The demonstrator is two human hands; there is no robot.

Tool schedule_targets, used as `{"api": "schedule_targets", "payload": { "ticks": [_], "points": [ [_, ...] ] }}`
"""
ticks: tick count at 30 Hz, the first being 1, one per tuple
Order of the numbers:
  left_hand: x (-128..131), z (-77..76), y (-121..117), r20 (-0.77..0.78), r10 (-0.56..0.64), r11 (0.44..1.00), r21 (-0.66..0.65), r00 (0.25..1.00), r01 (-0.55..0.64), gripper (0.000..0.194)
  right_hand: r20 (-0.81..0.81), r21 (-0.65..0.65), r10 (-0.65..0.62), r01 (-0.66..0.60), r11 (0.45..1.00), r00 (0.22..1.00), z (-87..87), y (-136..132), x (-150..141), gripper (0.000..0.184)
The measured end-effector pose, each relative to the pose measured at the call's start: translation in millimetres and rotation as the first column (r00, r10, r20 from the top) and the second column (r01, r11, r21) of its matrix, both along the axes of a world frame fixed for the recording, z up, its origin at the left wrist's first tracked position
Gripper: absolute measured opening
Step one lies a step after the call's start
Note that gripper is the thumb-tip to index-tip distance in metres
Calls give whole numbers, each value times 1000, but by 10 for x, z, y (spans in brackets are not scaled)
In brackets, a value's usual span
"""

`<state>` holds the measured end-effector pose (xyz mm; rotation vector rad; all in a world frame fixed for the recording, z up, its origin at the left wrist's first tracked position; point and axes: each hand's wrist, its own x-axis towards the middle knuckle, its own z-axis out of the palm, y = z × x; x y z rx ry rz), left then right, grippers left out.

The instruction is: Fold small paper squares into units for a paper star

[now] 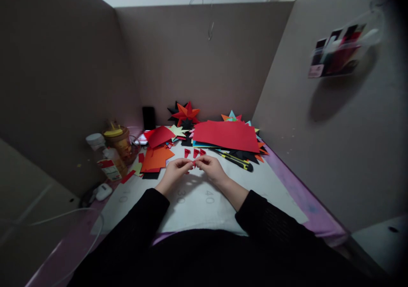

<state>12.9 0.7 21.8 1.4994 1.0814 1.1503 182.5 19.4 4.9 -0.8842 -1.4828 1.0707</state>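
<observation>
Between the fingertips of both hands is a small piece of red paper (194, 163), mostly hidden by the fingers. My left hand (175, 170) pinches it from the left, closed. From the right my right hand (211, 168) pinches it too, also closed. Just beyond the fingertips lie several small folded red paper pieces (187, 153) on the white mat (204, 215). A black and yellow utility knife (237, 161) rests past my right hand. Orange paper (155, 159) lies beyond my left hand.
Red sheets (226, 135) are stacked at the back, with folded paper stars (186, 113) behind. At left stand a bottle (111, 164), a lidded cup (118, 142) and a white earphone case (103, 192). Grey partition walls (204, 66) enclose the table; a clear pouch (339, 51) hangs at right.
</observation>
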Motion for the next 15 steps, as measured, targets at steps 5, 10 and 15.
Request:
{"api": "schedule_targets", "payload": {
  "ticks": [5,10,15],
  "points": [
    [15,-14,-2,33,-41,999,-22,999,42,30,30,35,-18,17,999,999,39,-24,4,16],
    [6,-35,4,17,-32,999,-15,999,32,27,96,74,-12,5,997,995,67,-49,5,13],
    [-6,-33,0,0,-28,1000,4,1000,28,29,207,271,-88,29,962,974,76,-72,14,9]
  ]
}}
